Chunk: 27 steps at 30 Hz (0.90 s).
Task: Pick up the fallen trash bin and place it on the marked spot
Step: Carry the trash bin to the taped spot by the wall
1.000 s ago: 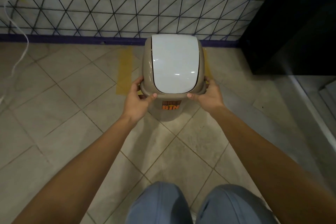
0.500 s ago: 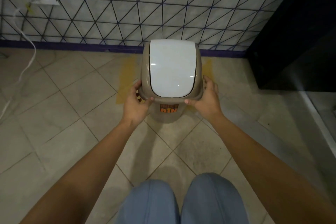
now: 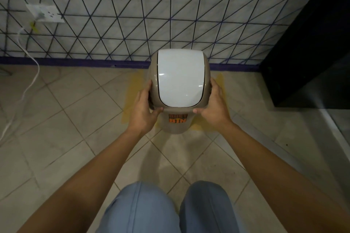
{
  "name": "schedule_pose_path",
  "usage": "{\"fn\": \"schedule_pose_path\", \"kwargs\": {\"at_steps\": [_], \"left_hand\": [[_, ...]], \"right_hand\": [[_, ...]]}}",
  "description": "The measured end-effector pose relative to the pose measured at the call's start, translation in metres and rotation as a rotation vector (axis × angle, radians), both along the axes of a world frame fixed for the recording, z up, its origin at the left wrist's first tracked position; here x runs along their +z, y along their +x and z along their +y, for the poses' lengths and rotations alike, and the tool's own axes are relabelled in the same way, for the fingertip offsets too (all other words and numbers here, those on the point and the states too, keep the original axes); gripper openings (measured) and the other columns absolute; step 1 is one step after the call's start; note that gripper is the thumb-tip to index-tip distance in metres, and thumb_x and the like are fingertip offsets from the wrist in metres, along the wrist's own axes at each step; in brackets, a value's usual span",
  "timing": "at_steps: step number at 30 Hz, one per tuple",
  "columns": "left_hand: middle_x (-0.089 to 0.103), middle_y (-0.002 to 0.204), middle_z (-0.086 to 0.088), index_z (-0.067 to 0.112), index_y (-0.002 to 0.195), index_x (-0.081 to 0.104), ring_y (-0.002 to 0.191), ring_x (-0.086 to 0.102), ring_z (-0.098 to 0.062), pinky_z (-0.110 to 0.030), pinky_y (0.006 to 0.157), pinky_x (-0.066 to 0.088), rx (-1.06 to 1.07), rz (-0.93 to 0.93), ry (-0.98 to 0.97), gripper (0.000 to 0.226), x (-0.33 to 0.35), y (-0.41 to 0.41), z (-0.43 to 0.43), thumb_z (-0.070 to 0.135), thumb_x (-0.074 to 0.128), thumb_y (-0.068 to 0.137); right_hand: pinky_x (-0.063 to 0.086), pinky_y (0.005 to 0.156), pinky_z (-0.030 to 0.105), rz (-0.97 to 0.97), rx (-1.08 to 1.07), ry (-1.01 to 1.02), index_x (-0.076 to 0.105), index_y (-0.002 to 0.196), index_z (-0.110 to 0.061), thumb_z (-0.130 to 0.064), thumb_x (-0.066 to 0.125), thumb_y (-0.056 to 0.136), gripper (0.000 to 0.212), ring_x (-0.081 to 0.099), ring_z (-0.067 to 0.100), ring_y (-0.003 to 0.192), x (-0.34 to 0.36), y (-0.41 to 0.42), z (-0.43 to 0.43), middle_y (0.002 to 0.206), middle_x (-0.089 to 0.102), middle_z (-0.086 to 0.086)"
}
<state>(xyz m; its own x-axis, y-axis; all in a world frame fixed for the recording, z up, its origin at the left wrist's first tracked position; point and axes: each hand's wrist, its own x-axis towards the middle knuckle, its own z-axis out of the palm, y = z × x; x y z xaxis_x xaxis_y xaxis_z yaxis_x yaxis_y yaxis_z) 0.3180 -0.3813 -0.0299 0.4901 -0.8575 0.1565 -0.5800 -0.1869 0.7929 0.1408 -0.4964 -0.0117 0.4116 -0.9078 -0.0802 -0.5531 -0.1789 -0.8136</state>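
Note:
A beige trash bin (image 3: 177, 125) with a white swing lid (image 3: 180, 79) and an orange BIN label stands upright on the tiled floor near the wall. My left hand (image 3: 144, 111) grips the left side of its top rim. My right hand (image 3: 214, 108) grips the right side. Yellow tape marks (image 3: 130, 96) show on the floor on both sides of the bin and under its base, framing it. The bin hides most of the marked spot.
A tiled wall (image 3: 170, 15) with a purple skirting stands right behind the bin. A white socket (image 3: 45, 13) with a white cable (image 3: 28, 81) trailing over the floor is at the left. A dark cabinet (image 3: 310, 53) fills the right. My knees in blue trousers (image 3: 170, 208) are at the bottom.
Both hands have kept hold of the bin's rim. The view has tilted up, showing more wall, and the bin now sits between the yellow tape marks.

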Motion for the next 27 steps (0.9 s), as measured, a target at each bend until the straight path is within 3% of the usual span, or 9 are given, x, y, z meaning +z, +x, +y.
{"fn": "schedule_pose_path", "kwargs": {"at_steps": [3, 6, 9, 12, 16, 19, 24, 27], "left_hand": [[0.047, 0.121, -0.012, 0.016, 0.146, 0.023, 0.080, 0.048, -0.007, 0.001, 0.071, 0.035, -0.020, -0.028, -0.023, 0.086, -0.003, 0.005, -0.009, 0.003, 0.070, 0.076], [0.046, 0.123, -0.009, 0.019, 0.146, 0.022, 0.090, 0.049, -0.013, -0.001, 0.073, 0.036, -0.033, -0.014, -0.033, 0.086, -0.004, 0.011, -0.019, 0.004, 0.070, 0.076], [0.046, 0.123, -0.008, 0.019, 0.146, 0.022, 0.097, 0.048, -0.014, -0.012, 0.080, 0.040, -0.042, -0.017, -0.041, 0.087, -0.005, 0.019, -0.030, 0.006, 0.071, 0.076], [0.046, 0.125, -0.008, 0.021, 0.146, 0.021, 0.094, 0.045, -0.008, -0.002, 0.076, 0.037, -0.060, -0.002, -0.048, 0.087, -0.007, 0.027, -0.042, 0.007, 0.071, 0.077], [0.048, 0.126, -0.010, 0.019, 0.146, 0.023, 0.098, 0.050, -0.013, -0.021, 0.082, 0.045, -0.069, 0.011, -0.069, 0.085, -0.009, 0.037, -0.056, 0.008, 0.072, 0.076], [0.046, 0.130, -0.010, 0.018, 0.146, 0.023, 0.108, 0.049, -0.015, -0.023, 0.086, 0.044, -0.092, 0.019, -0.088, 0.086, -0.011, 0.044, -0.065, 0.006, 0.071, 0.076], [0.045, 0.135, -0.005, 0.021, 0.145, 0.025, 0.109, 0.046, -0.007, -0.011, 0.086, 0.038, -0.098, 0.024, -0.084, 0.086, -0.013, 0.056, -0.081, 0.007, 0.072, 0.076], [0.046, 0.133, -0.004, 0.024, 0.145, 0.025, 0.106, 0.044, -0.003, -0.005, 0.084, 0.035, -0.084, 0.037, -0.070, 0.088, -0.013, 0.062, -0.091, 0.008, 0.074, 0.075]], "right_hand": [[0.030, 0.113, 0.044, -0.005, -0.012, 0.006, 0.010, 0.148, -0.019, -0.004, 0.084, 0.060, 0.116, 0.028, 0.019, 0.139, -0.001, 0.006, -0.007, 0.151, 0.027, 0.003], [0.029, 0.114, 0.042, 0.014, -0.032, -0.016, 0.010, 0.149, -0.018, -0.005, 0.084, 0.062, 0.115, 0.027, 0.019, 0.139, 0.000, 0.011, -0.012, 0.150, 0.026, 0.003], [0.025, 0.116, 0.039, 0.024, -0.048, -0.038, 0.010, 0.149, -0.017, -0.005, 0.083, 0.064, 0.113, 0.025, 0.019, 0.140, 0.000, 0.016, -0.018, 0.151, 0.023, 0.004], [0.025, 0.115, 0.038, 0.028, -0.064, -0.048, 0.012, 0.149, -0.018, -0.006, 0.083, 0.064, 0.111, 0.026, 0.019, 0.139, 0.001, 0.023, -0.026, 0.149, 0.026, 0.005], [0.027, 0.114, 0.040, 0.036, -0.082, -0.056, 0.012, 0.149, -0.017, -0.007, 0.083, 0.063, 0.111, 0.026, 0.021, 0.139, 0.001, 0.032, -0.037, 0.149, 0.026, 0.007], [0.024, 0.113, 0.036, 0.040, -0.073, -0.070, 0.013, 0.148, -0.017, -0.005, 0.083, 0.063, 0.111, 0.025, 0.020, 0.139, 0.000, 0.037, -0.046, 0.149, 0.027, 0.007], [0.021, 0.104, 0.024, 0.043, -0.072, -0.068, 0.012, 0.149, -0.019, -0.005, 0.083, 0.062, 0.113, 0.026, 0.019, 0.138, 0.000, 0.045, -0.063, 0.149, 0.028, 0.006], [0.022, 0.104, 0.025, 0.034, -0.080, -0.045, 0.010, 0.149, -0.021, -0.006, 0.083, 0.063, 0.113, 0.027, 0.019, 0.138, -0.001, 0.048, -0.073, 0.150, 0.027, 0.006]]}}
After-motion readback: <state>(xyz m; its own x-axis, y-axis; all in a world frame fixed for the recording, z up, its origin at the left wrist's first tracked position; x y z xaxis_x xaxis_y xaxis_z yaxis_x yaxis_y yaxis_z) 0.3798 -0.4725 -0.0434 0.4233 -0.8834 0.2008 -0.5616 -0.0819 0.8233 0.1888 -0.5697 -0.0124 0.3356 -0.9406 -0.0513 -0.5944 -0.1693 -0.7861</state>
